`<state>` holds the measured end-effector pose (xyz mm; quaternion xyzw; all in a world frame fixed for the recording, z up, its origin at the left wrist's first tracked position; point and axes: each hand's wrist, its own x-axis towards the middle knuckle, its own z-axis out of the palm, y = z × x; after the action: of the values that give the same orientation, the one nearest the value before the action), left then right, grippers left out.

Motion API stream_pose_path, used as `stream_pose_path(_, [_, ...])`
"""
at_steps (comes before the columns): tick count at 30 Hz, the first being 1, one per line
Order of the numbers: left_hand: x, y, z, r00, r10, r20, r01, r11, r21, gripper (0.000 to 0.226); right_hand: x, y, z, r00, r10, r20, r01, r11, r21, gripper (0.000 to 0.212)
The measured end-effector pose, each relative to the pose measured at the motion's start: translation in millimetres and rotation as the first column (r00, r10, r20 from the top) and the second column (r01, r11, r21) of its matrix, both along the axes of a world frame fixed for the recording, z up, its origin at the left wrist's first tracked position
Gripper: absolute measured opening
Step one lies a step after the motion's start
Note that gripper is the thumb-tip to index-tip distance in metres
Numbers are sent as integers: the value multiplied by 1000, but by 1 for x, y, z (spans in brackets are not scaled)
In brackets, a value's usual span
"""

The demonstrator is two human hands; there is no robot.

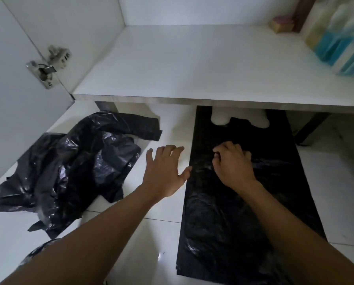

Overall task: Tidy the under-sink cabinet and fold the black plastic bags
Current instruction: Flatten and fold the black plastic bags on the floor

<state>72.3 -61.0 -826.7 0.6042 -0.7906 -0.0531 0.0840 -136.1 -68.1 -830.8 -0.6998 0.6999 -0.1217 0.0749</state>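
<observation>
A black plastic bag (233,212) lies flat on the white tiled floor, its handles pointing under the cabinet. My right hand (232,163) rests on its upper middle with fingers curled, pinching the plastic. My left hand (164,171) is spread open just left of the bag, its thumb touching the bag's left edge. A crumpled heap of black plastic bags (69,167) lies on the floor to the left.
The white cabinet shelf (182,64) stands open in front of me, with a pack of blue and yellow sponges (336,42) at its right and a small block (280,24) at the back. The cabinet door (11,89) with its hinge (48,66) stands open on the left.
</observation>
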Motion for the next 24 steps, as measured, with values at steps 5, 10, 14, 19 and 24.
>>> stream_pose_path(5, [88,-11,21,956,286,65,-269,944,-190,53,103,-35,16,911,260,321,-273,962,-3,32])
stream_pose_path(10, [143,-13,16,919,389,-63,-387,921,55,46,184,-47,19,660,127,740,-431,871,235,33])
stream_pose_path(14, [150,-18,1,901,431,-38,-422,895,145,42,203,-46,16,532,-17,847,-450,841,299,25])
stream_pose_path(19, [155,-26,1,887,456,-76,-451,890,71,23,202,-51,6,426,-118,897,-413,857,309,35])
stream_pose_path(24, [162,-31,6,909,360,-210,-374,927,-30,15,210,-54,0,217,-219,951,-327,902,283,36])
